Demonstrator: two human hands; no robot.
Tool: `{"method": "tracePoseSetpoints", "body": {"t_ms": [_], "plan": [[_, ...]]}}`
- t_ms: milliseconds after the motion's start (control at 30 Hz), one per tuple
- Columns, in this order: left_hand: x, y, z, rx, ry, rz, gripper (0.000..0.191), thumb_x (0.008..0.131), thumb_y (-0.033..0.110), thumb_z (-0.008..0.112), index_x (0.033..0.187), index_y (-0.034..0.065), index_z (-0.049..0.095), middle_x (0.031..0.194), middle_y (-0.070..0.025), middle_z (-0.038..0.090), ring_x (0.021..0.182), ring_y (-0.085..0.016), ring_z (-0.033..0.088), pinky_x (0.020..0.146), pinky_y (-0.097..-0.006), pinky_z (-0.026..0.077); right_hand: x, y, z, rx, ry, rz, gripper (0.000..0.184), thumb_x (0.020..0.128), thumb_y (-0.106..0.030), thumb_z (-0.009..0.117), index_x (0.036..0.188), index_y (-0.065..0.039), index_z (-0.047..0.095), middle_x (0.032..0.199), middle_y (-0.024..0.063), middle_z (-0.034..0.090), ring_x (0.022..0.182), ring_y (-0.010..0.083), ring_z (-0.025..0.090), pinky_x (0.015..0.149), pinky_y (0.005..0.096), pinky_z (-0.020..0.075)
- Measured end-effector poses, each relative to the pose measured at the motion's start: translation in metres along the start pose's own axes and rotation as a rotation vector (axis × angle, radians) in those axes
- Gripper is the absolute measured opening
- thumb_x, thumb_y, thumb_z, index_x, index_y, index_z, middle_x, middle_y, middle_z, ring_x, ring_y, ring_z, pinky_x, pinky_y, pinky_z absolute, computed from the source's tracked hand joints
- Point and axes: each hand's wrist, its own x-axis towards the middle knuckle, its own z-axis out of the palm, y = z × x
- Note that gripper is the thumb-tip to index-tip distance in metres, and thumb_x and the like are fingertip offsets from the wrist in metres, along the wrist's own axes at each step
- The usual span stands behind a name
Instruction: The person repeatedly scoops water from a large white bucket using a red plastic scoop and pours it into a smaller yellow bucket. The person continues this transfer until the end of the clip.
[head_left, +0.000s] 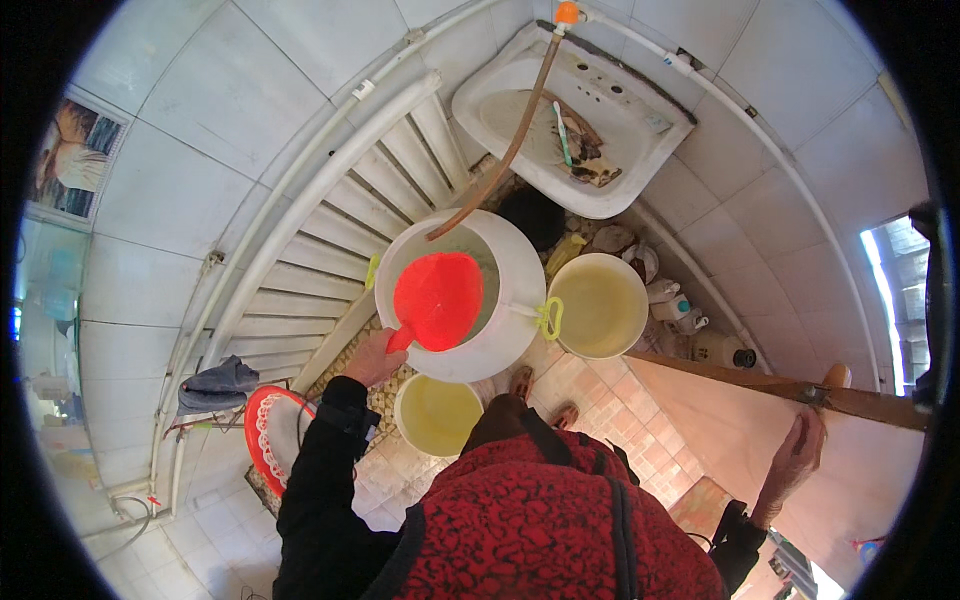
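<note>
My left hand is closed around the short handle of a red plastic dipper. The dipper's broad bowl covers much of the mouth of a large white plastic barrel. Pale liquid shows inside the barrel beside the dipper. A brown hose runs from an orange-topped valve down into the barrel's opening. Yellow-green handles stick out at its sides. Far to the right, my right hand is at the edge of a door, fingers curled; whether it grips the door is unclear.
Two buckets of yellowish liquid, one bucket right of the barrel and another bucket near my feet. A white washbasin holds a toothbrush. A radiator lines the left wall. Bottles crowd the right corner. A red-rimmed basin stands left.
</note>
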Motion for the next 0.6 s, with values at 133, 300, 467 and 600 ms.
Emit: {"method": "tracePoseSetpoints", "body": {"t_ms": [133, 300, 467, 600], "plan": [[0.046, -0.008, 0.003, 0.309, -0.029, -0.01, 0.042, 0.077, 0.033, 0.056, 0.106, 0.0031, 0.052, 0.091, -0.0248, 0.06, 0.09, -0.041, 0.058, 0.079, -0.0486, 0.045, -0.001, -0.001, 0.001, 0.025, -0.013, 0.05, 0.014, 0.089, -0.004, 0.053, 0.101, 0.001, 0.058, 0.097, 0.0142, 0.06, 0.089, 0.026, 0.059, 0.076, 0.0314, 0.0478], [0.156, -0.044, 0.051, 0.502, -0.184, -0.103, 0.042, 0.079, 0.035, 0.052, 0.111, 0.0066, 0.057, 0.106, -0.0212, 0.06, 0.099, -0.039, 0.057, 0.085, -0.046, 0.046, 0.0, 0.001, 0.004, -0.089, 0.008, -0.005, 0.015, 0.089, -0.006, 0.052, 0.1, 0.001, 0.058, 0.095, 0.0134, 0.06, 0.087, 0.0254, 0.059, 0.078, 0.032, 0.0472], [0.249, -0.083, 0.089, 0.506, -0.306, -0.272, 0.042, 0.084, 0.038, 0.045, 0.111, 0.0092, 0.06, 0.107, -0.0185, 0.062, 0.099, -0.032, 0.06, 0.084, -0.0433, 0.048, -0.002, 0.0, 0.004, -0.18, -0.025, 0.011, 0.016, 0.09, -0.007, 0.05, 0.102, 0.001, 0.058, 0.095, 0.0119, 0.059, 0.087, 0.0224, 0.058, 0.075, 0.0304, 0.0479], [0.285, -0.096, 0.12, 0.235, -0.268, -0.408, 0.042, 0.087, 0.039, 0.041, 0.112, 0.01, 0.059, 0.106, -0.0173, 0.063, 0.096, -0.03, 0.062, 0.082, -0.0418, 0.049, -0.005, -0.002, 0.006, -0.017, -0.039, 0.353, 0.018, 0.092, -0.009, 0.049, 0.106, -0.001, 0.056, 0.096, 0.0068, 0.057, 0.065, 0.0081, 0.049, 0.048, 0.0192, 0.0412]]}}
